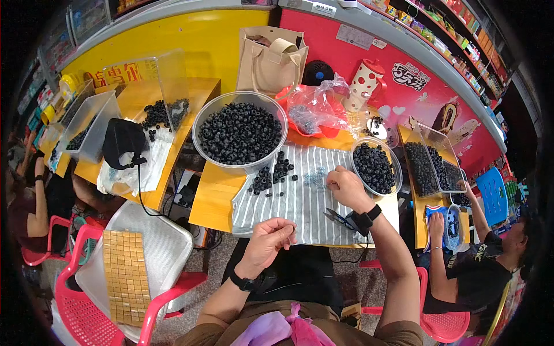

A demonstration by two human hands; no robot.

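My left hand (270, 241) is closed in a pinch over the near edge of a grey-and-white striped cloth (254, 210); a small dark thing shows at its fingertips, too small to name. On the cloth's right side my right hand (348, 187) has its fingers drawn together and pointing down, next to a scatter of tiny clear bluish pieces (314, 177); anything in its fingertips is hidden. Loose small black parts (277, 173) lie on the cloth to the left. A dark pointed hand tool (336, 217) rests near my right wrist, partly covered.
Beyond the cloth stand a large tub of black parts (199, 138), a red basin (330, 131) with clear bags and a dotted tumbler (363, 89). A smaller tub (398, 179) is at right. A co-worker (479, 259) sits right; an empty-seated chair (124, 271) stands left.
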